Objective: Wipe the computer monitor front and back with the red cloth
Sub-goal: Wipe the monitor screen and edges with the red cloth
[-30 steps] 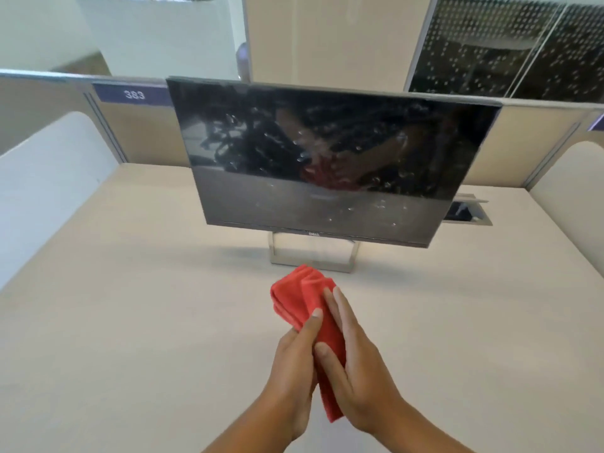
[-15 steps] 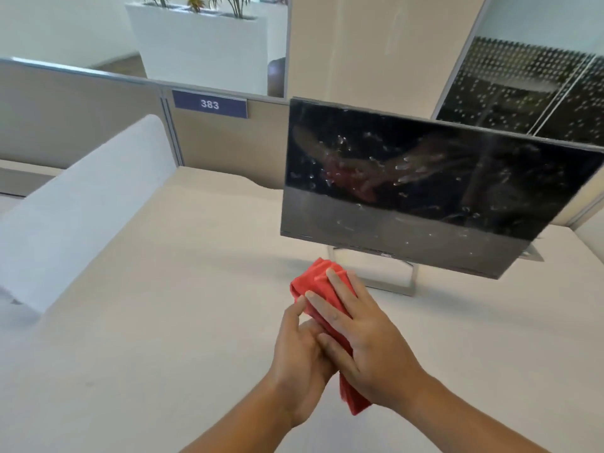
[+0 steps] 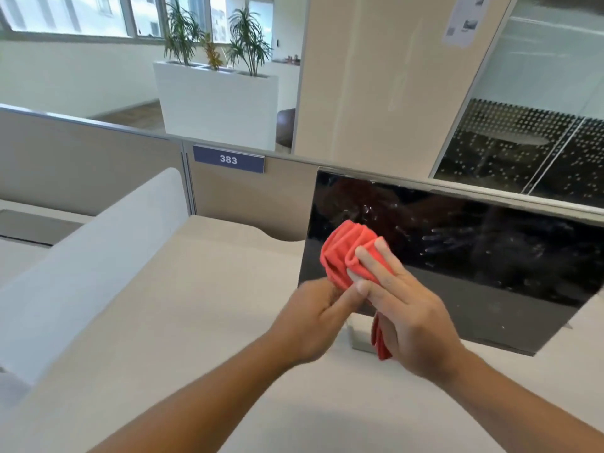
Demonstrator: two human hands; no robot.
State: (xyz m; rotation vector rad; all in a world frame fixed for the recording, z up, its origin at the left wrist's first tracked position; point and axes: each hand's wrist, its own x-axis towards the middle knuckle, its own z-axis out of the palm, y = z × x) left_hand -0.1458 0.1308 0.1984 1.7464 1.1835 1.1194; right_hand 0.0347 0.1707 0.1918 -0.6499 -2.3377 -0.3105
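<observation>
The black computer monitor (image 3: 474, 256) stands on a silver stand (image 3: 358, 338) at the right of the pale desk (image 3: 202, 322), its dark screen facing me with smears and spots on it. A bunched red cloth (image 3: 346, 253) is held up in front of the screen's left part. My right hand (image 3: 402, 305) wraps over the cloth with fingers spread on it. My left hand (image 3: 318, 317) pinches the cloth's lower left side. Whether the cloth touches the screen, I cannot tell.
A white curved divider (image 3: 85, 273) borders the desk on the left. Beige partition panels (image 3: 255, 191) with a blue "383" sign (image 3: 228, 159) close the back. Beyond them stand a white planter (image 3: 215, 103), a beige column and a glass wall.
Both hands have lifted the red cloth from above the desk up to the left part of the screen. My view has swung left and upward, so the monitor now sits at the right.
</observation>
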